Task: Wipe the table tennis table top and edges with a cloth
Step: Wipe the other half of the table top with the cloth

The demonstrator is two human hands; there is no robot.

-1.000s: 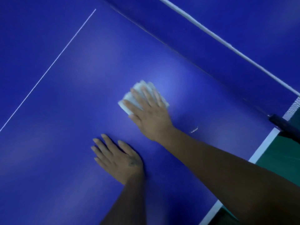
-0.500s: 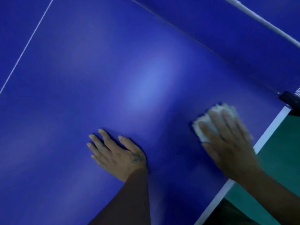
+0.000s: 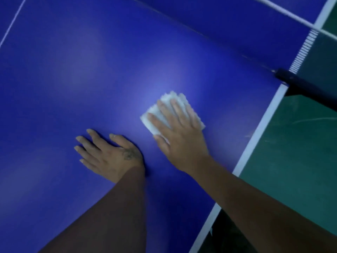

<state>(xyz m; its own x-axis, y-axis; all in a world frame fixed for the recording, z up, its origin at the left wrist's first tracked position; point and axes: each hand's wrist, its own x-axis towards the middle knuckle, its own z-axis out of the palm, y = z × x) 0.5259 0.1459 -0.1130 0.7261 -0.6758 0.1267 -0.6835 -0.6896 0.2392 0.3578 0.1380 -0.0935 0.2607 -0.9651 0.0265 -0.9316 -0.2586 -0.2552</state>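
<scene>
The left hand (image 3: pixel 109 154) lay flat on the blue table top (image 3: pixel 73 70), fingers spread, holding nothing, seemingly as a brace. Just beyond it, the right hand (image 3: pixel 179 136) pressed a folded white cloth (image 3: pixel 173 111) flat under open fingers, pinning rather than gripping it. The cloth looked soft and light, likely to bunch or slip unless pressed under the palm. Farther off stood the white edge line (image 3: pixel 262 128), the net post clamp (image 3: pixel 300 84) and the net (image 3: pixel 237 24)
</scene>
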